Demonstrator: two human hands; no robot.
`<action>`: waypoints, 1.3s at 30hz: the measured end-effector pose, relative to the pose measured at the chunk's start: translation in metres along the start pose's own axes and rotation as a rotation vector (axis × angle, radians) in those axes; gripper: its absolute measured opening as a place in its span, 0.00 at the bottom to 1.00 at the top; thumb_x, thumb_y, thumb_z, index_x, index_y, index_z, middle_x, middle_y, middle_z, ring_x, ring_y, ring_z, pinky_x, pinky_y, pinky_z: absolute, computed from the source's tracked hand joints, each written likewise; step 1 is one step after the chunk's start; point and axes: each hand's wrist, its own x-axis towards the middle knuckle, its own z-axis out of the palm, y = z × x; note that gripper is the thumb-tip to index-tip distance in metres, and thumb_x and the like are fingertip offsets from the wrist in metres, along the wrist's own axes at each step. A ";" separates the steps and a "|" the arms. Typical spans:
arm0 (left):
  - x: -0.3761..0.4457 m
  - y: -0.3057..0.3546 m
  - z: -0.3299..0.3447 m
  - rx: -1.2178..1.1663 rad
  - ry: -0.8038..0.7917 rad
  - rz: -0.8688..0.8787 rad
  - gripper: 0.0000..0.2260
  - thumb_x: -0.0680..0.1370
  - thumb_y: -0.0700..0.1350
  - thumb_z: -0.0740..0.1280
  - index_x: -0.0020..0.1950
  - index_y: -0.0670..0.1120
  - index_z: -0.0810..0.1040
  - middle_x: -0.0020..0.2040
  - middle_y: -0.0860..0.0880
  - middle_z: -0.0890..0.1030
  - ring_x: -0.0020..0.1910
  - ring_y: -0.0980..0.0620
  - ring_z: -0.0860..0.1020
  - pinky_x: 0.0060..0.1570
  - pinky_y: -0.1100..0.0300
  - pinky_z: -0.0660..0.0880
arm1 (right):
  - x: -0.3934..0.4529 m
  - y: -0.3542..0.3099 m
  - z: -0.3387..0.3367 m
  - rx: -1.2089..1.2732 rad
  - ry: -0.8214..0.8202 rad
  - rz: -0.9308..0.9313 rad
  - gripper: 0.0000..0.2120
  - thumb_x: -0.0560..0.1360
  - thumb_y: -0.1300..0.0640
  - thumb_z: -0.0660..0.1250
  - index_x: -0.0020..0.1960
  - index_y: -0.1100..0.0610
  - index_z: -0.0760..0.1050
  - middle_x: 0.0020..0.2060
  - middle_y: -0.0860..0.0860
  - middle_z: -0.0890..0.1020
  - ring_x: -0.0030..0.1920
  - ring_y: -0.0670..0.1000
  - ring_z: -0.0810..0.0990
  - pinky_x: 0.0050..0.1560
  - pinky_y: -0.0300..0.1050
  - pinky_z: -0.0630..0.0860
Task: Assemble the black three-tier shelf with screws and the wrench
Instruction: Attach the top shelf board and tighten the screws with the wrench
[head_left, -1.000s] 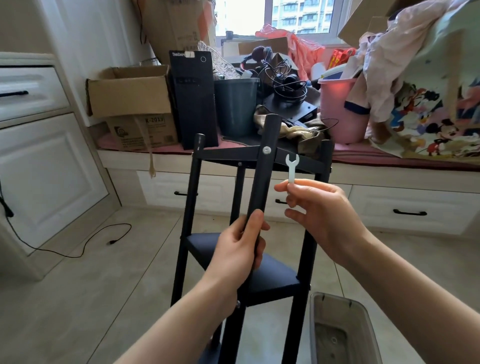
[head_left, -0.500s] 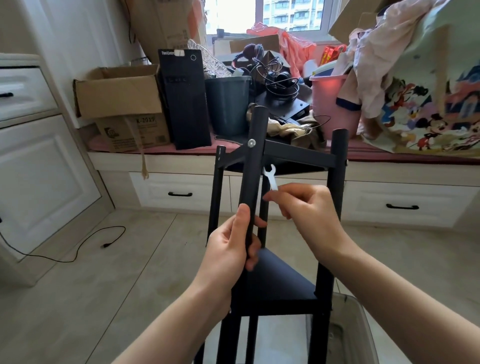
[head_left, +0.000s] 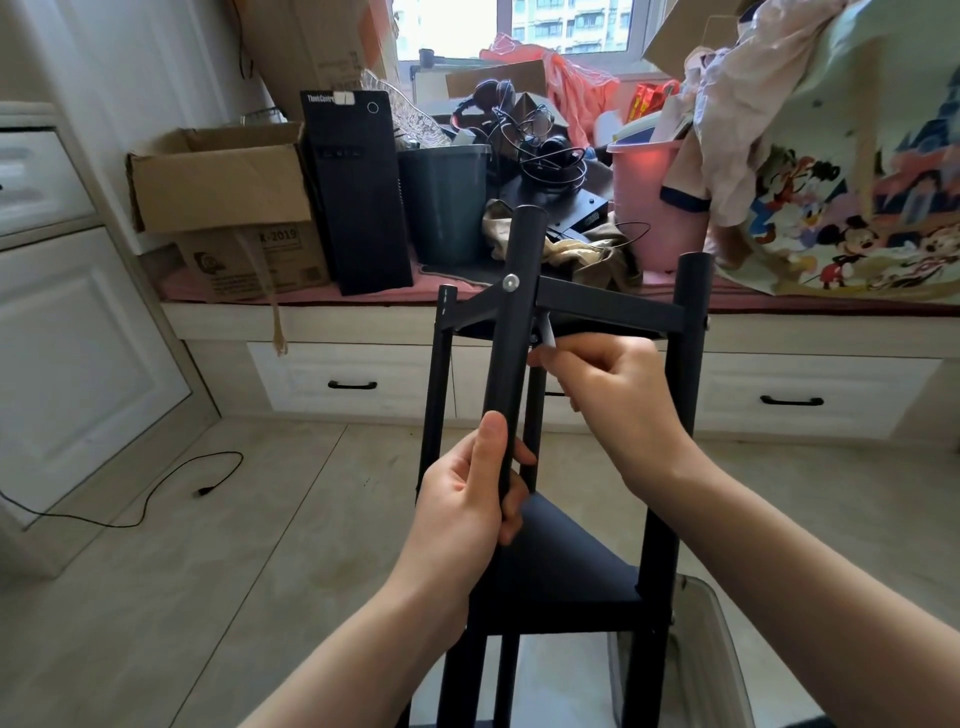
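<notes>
The black shelf (head_left: 613, 306) stands upright on the floor in front of me, with its top frame and a middle tier (head_left: 566, 566) in view. My left hand (head_left: 462, 499) grips the nearest black post (head_left: 511, 343) at mid-height. A silver screw (head_left: 510, 282) shows on that post at the top frame. My right hand (head_left: 608, 389) pinches the small white wrench (head_left: 545, 330) just right of the post, under the top frame. Only a short piece of the wrench shows; its head is hidden behind the post.
A clear plastic bin (head_left: 706, 654) sits on the floor at the lower right, beside the shelf. Behind is a window bench with white drawers (head_left: 353, 384), cardboard boxes (head_left: 223, 182), a black computer tower (head_left: 358, 192) and a pink tub (head_left: 649, 208). A black cable (head_left: 156, 493) lies on the tiles at left.
The shelf has turned in my left hand. My right hand brought the wrench down from beside the top frame to underneath it, tucking its head behind the post.
</notes>
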 end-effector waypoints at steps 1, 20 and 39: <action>0.000 0.000 -0.001 0.000 0.000 -0.003 0.21 0.72 0.70 0.59 0.37 0.55 0.79 0.27 0.52 0.70 0.25 0.56 0.68 0.28 0.66 0.69 | 0.000 -0.001 0.001 0.002 0.003 -0.005 0.07 0.76 0.59 0.68 0.44 0.53 0.85 0.24 0.42 0.77 0.29 0.39 0.73 0.35 0.34 0.69; -0.002 0.001 0.000 -0.020 0.017 -0.013 0.20 0.70 0.69 0.60 0.35 0.55 0.79 0.26 0.51 0.69 0.24 0.55 0.66 0.26 0.66 0.67 | 0.005 0.006 0.016 -0.024 0.001 -0.099 0.07 0.78 0.57 0.68 0.46 0.57 0.85 0.33 0.49 0.84 0.36 0.46 0.82 0.45 0.48 0.81; 0.001 -0.001 0.004 -0.039 0.027 -0.032 0.27 0.71 0.67 0.60 0.43 0.42 0.76 0.26 0.49 0.67 0.23 0.54 0.65 0.24 0.66 0.66 | 0.018 0.022 0.055 -0.081 0.276 -0.198 0.07 0.74 0.66 0.70 0.44 0.58 0.85 0.31 0.34 0.77 0.34 0.35 0.77 0.42 0.34 0.76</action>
